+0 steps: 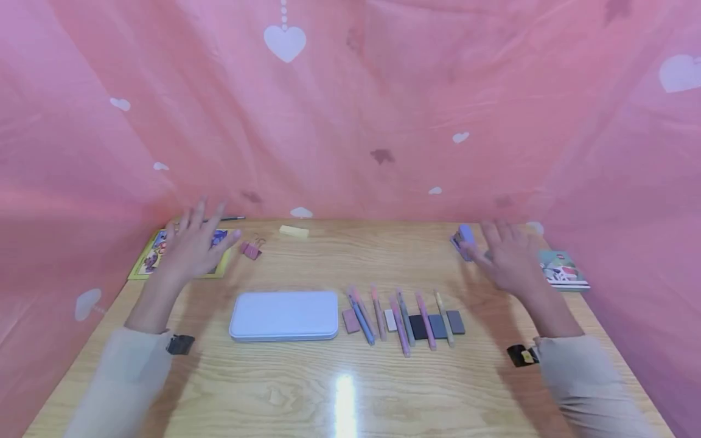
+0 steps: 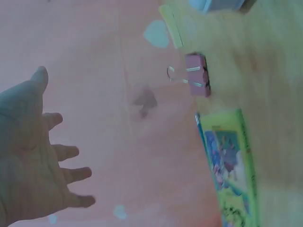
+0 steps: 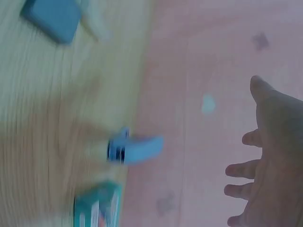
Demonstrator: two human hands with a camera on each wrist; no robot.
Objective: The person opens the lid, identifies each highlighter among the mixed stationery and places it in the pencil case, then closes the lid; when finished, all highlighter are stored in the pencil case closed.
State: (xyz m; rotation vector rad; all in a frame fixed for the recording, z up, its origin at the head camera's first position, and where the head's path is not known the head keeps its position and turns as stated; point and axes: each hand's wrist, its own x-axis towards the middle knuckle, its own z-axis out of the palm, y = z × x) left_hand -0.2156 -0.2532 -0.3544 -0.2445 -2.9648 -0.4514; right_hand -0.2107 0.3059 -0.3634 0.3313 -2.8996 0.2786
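Observation:
My left hand (image 1: 191,250), fingers spread, hovers over a yellow-edged picture book (image 1: 149,258) at the back left and holds nothing. A pink binder clip (image 1: 252,250) lies just right of its thumb. My right hand (image 1: 510,258) is also spread and holds nothing, beside a purple stapler (image 1: 465,241) that its thumb overlaps in the head view. Right of that hand lies a green-and-white booklet or box (image 1: 564,269). Between the hands sit a pale blue pencil case (image 1: 283,315) and a row of pens (image 1: 402,328) over several small erasers or blocks (image 1: 454,322).
A pale yellow strip (image 1: 294,232) lies at the table's back edge. A dark pen (image 1: 232,218) shows behind the left hand. Pink cloth (image 1: 350,121) with white hearts hangs behind and on both sides of the wooden table (image 1: 263,389).

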